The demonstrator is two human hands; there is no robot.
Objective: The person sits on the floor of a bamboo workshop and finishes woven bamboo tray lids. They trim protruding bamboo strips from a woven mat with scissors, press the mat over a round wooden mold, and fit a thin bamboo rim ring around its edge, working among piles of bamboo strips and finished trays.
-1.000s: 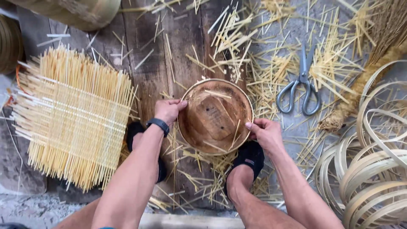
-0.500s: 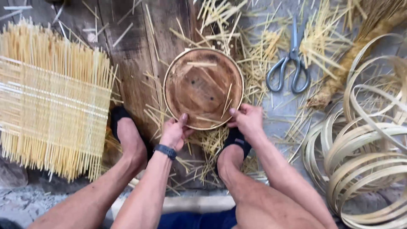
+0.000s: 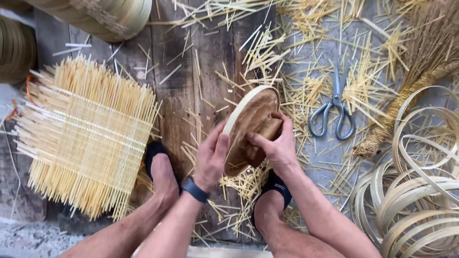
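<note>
The person holds a round wooden tray [image 3: 251, 129] up on its edge with both hands. The tray is brown inside and has a pale thin band around its rim. It is tilted, so the rim faces up and to the left, and it hangs in the air over the dark wooden boards [image 3: 191, 86].

The left hand [image 3: 210, 157] is just left of the tray. Its fingers and thumb are curled against the rim and grip the lower left edge. A dark band [image 3: 194, 189] sits on that wrist, below the tray.

The right hand [image 3: 277, 143] is on the right side of the tray. Its fingers are bent over the edge and its thumb presses on the brown inside, so it grips the tray too.

Two feet in dark slippers rest below the tray, one [image 3: 160, 165] to its lower left and one [image 3: 270, 196] right under it.

Far left of the tray lies a flat woven mat [image 3: 86, 134] made of thin yellow sticks, with loose ends poking out all around. To the right of the tray lie grey scissors [image 3: 332, 114], closed, on the grey floor. Further right of the tray is a pile of curled pale strips [image 3: 416, 191], and above those a bundle of dry straw tied like a broom [image 3: 411, 91]. Small yellow stick bits [image 3: 306, 81] are scattered all around the tray. Up and left of the tray is a stack of round pale hoops [image 3: 110, 16].
</note>
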